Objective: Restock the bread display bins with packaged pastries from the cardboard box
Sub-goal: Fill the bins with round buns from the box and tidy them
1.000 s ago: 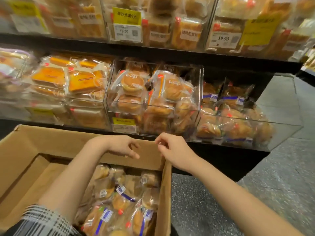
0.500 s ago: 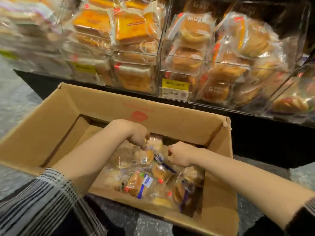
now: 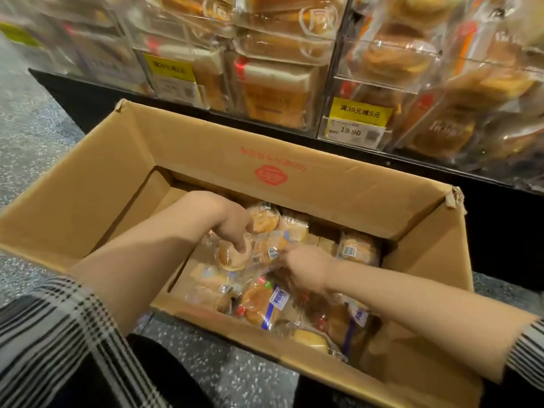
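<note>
An open cardboard box (image 3: 206, 160) stands on the floor below me, holding several packaged pastries in clear wrappers. My left hand (image 3: 232, 223) reaches into it, fingers curled round a round pale pastry packet (image 3: 234, 256). My right hand (image 3: 303, 267) is lower in the box, pinching the wrapper of a packet with a barcode label (image 3: 272, 248). Another packet with a blue label (image 3: 265, 301) lies near the box's front wall. The clear display bins (image 3: 365, 83) stand just behind the box, filled with packaged bread.
Yellow price tags (image 3: 360, 111) hang on the bin fronts. A black shelf base (image 3: 88, 95) runs under the bins. Speckled grey floor (image 3: 26, 136) lies left of and in front of the box. My plaid sleeves frame the lower corners.
The view has tilted down and closer to the box. Both hands have dropped from the box's rim into it and taken hold of packets.
</note>
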Demonstrator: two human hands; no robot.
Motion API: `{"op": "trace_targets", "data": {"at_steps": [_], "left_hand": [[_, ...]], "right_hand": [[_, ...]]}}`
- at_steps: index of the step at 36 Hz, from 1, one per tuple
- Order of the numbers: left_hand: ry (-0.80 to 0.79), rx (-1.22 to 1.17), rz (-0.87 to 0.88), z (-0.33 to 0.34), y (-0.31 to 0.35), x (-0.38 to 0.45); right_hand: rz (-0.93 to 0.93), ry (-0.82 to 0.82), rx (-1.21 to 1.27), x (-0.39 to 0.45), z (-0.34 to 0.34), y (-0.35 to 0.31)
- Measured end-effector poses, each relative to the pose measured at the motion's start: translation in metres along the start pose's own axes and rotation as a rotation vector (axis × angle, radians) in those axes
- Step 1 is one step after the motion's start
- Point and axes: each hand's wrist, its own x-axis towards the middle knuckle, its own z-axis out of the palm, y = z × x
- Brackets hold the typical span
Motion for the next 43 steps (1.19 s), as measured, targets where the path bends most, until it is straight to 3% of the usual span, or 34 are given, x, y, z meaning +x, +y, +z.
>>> {"op": "trace_targets", "data": {"at_steps": [6,8,11,20,23,26,28,31,36,43], "left_hand": [[0.039,-0.074,0.032,0.002,0.001,0.007],[0.042,-0.117,0.04,0.002,0.003,0.009],[0.097,-0.125,0.061,-0.001,0.006,0.007],[0.362,-0.093,0.23,-0.01,0.023,-0.003],[0.343,-0.114,0.212,-0.009,0.026,-0.003],[0.275,-0.12,0.133,-0.005,0.025,-0.003],[0.245,-0.115,0.088,-0.003,0.021,-0.003],[0.214,-0.156,0.057,0.0,0.014,0.0],[0.175,-0.222,0.034,0.004,0.007,0.006],[0.099,-0.391,0.047,0.014,-0.009,0.017]], "right_hand": [[0.173,0.054,0.66,-0.003,-0.045,0.007],[0.175,0.024,0.761,-0.01,-0.064,0.01],[0.14,-0.019,0.831,-0.022,-0.086,0.02],[-0.092,-0.226,1.43,-0.056,-0.102,0.062],[0.045,-0.061,1.591,-0.054,-0.096,0.067],[0.387,0.148,1.37,-0.043,-0.076,0.071],[0.507,0.092,1.159,-0.037,-0.061,0.071],[0.534,-0.05,0.91,-0.027,-0.04,0.064],[0.534,-0.079,0.636,-0.01,-0.013,0.043],[0.557,-0.079,0.646,0.007,0.023,0.029]]}}
